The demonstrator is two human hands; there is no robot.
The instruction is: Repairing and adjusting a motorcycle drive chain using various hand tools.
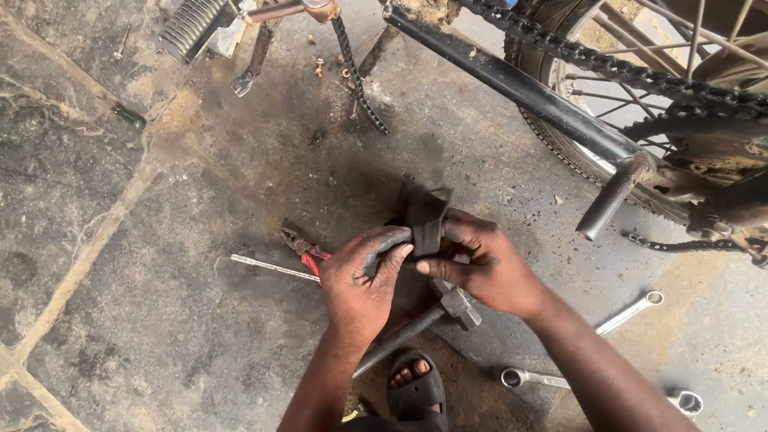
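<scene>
Head view, workshop floor: a person crouches beside a motorcycle and works a dark rubber piece with both hands.

**Desk editor:** What exactly are the hands doing?

**Photographer:** Both grasp the same black rubber piece (424,220), held just above the stained concrete floor (160,304) near its middle. The left hand (364,280) pinches its lower left edge between thumb and greasy fingers; the right hand (484,268) closes round its right side, fingertips pressing inward. Neither hand is slack.

**Desk editor:** And around them?

**Photographer:** A hammer (432,316) lies directly beneath the hands, head to the right. Red-handled pliers (304,248) and a thin metal rod (272,268) lie just left of the left hand. Spanners (632,312) lie toward the floor's lower right edge. The motorcycle's rear wheel (640,88), drive chain (608,68) and a footpeg (612,200) fill the upper right. A sandalled foot (416,384) shows at the bottom.

**Desk editor:** How would you judge the handling?

**Photographer:** Rubber this thick looks stiff and slick with grease, so a firm two-handed pinch close to the working edge seems right. Keeping the thumbs opposed and the piece low over the floor should limit slipping; it would fall among the tools rather than roll away. What the piece fits onto I cannot tell.
</scene>
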